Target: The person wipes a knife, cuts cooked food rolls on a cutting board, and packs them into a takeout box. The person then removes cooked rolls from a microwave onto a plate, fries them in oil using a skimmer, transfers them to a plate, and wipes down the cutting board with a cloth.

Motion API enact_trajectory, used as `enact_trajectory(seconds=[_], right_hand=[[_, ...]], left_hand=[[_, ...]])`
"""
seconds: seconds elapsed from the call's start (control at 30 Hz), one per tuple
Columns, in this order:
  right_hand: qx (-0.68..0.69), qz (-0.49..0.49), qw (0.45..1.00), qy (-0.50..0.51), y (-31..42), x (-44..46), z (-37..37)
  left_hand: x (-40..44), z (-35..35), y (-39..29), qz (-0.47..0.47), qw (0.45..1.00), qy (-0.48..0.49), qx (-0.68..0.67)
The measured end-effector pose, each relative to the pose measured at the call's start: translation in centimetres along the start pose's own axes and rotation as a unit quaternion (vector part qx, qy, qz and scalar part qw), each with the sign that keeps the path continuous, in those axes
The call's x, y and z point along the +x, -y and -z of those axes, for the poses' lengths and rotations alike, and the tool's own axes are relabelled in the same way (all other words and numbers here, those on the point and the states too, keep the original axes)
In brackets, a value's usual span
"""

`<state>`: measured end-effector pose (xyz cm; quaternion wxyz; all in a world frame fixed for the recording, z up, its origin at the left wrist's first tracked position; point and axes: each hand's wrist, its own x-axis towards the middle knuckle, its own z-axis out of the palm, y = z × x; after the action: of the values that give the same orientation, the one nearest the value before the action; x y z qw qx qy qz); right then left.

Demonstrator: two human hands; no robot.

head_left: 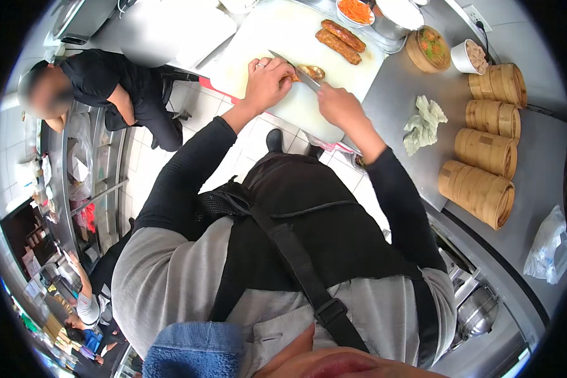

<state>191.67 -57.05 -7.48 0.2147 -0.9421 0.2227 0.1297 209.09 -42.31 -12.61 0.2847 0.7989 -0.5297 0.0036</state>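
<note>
On the white cutting board [249, 47], a short browned sausage piece [311, 72] lies at the knife. My right hand [341, 106] is wrapped round the handle of the knife [303, 77], whose blade points up and left across the board. My left hand [268, 82] is beside the blade with its fingers curled down on a sausage part, mostly hidden under them. Two whole browned sausages [339, 46] lie side by side farther up the board.
Beyond the board stand a bowl of orange shreds [355, 11] and a metal pot [398, 14]. To the right are bamboo steamers [477, 189], a crumpled cloth [424, 123], a white bowl [465, 58] and a plastic bag [549, 246]. Other people are at the left.
</note>
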Motion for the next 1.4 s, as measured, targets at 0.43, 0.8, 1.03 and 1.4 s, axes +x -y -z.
enact_trajectory(seconds=[0.43,0.8,1.03,1.4], right_hand=[[0.058,-0.005,0.998,0.016,-0.4,2.5,-2.2],[-0.019,-0.007,0.999,0.042,-0.2,-4.0,4.4],[0.082,0.006,0.997,0.010,1.5,1.8,-0.6],[0.089,0.018,0.996,-0.002,0.7,3.7,-4.1]], left_hand=[[-1.2,0.8,0.6,0.001,0.999,-0.015,-0.032],[-4.6,0.1,-0.3,-0.008,0.997,0.046,0.060],[-4.3,-0.4,0.0,-0.003,0.996,0.038,0.076],[-4.5,0.5,0.1,-0.009,0.994,0.090,0.054]])
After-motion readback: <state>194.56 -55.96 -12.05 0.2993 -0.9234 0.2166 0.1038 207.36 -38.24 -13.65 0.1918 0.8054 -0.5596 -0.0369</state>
